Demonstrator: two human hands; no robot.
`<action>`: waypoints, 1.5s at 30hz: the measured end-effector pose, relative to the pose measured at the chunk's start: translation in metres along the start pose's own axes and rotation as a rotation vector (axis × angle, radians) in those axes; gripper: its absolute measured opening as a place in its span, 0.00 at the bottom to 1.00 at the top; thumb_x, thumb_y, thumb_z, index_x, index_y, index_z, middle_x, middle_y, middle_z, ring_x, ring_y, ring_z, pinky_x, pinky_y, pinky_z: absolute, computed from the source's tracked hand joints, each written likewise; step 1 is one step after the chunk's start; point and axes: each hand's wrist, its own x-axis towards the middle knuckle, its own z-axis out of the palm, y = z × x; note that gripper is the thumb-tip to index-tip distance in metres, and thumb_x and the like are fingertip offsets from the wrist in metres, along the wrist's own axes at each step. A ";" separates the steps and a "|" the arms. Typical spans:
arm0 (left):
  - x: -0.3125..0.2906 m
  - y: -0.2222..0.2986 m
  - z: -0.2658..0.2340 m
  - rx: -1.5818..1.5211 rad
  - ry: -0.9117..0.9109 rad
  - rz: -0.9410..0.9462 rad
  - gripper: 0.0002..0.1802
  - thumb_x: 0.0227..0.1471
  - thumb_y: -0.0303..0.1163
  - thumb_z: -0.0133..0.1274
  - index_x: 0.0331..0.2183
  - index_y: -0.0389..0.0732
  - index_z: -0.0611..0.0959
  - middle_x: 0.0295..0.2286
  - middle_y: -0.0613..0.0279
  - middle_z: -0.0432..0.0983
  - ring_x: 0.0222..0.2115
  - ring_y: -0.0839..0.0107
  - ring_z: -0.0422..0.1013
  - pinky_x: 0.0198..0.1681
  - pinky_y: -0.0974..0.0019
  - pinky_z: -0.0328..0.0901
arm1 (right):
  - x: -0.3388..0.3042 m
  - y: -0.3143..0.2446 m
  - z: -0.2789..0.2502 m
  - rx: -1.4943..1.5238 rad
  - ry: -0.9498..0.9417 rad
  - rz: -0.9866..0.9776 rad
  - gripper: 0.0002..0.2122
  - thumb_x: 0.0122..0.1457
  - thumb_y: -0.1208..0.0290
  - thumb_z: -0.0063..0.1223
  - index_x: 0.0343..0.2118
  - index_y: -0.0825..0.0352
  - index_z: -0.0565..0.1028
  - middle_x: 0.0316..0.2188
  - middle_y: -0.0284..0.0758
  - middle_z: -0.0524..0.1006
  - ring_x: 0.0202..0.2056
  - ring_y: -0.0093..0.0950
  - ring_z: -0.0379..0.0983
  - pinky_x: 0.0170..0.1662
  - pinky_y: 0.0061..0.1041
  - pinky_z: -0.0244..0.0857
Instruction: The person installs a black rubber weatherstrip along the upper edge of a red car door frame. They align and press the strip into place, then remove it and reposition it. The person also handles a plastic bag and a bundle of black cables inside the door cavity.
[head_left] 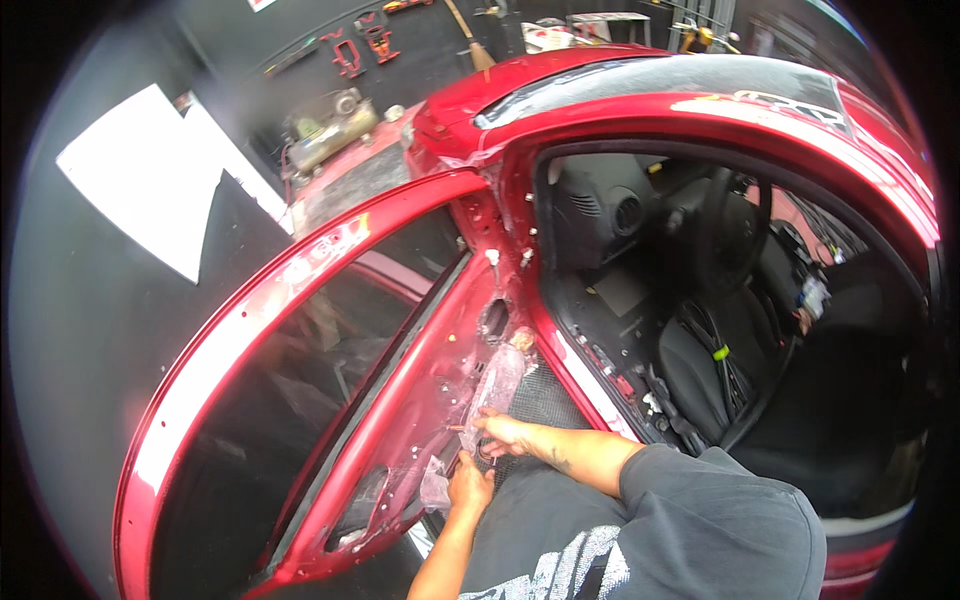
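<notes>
A red car door [300, 560] stands wide open, its inner side bare of trim, with clear plastic film [497, 385] hanging loosely over its inner panel. My right hand [503, 432] is at the film's lower part, fingers closed. A thin reddish tip and a small dark loop show beside its fingers, too small to name. Just below, my left hand [468, 485] is closed close to the panel's edge. What its fingers hold is hidden. A crumpled flap of film [434, 485] lies right beside it.
To the right is the car's opening with a dark seat [700, 350] and steering wheel [718, 220]. The red sill [590, 385] runs between door and cabin. A compressor [335, 130] stands at the far left, near a white panel [150, 180] by the dark wall.
</notes>
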 end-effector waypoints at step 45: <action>-0.096 -0.251 -0.064 0.341 0.504 0.074 0.45 0.64 0.45 0.63 0.73 0.37 0.66 0.75 0.30 0.49 0.75 0.27 0.46 0.78 0.31 0.42 | -0.053 0.172 -0.144 -1.094 0.566 0.065 0.28 0.61 0.56 0.66 0.61 0.68 0.79 0.58 0.53 0.82 0.62 0.50 0.78 0.66 0.44 0.71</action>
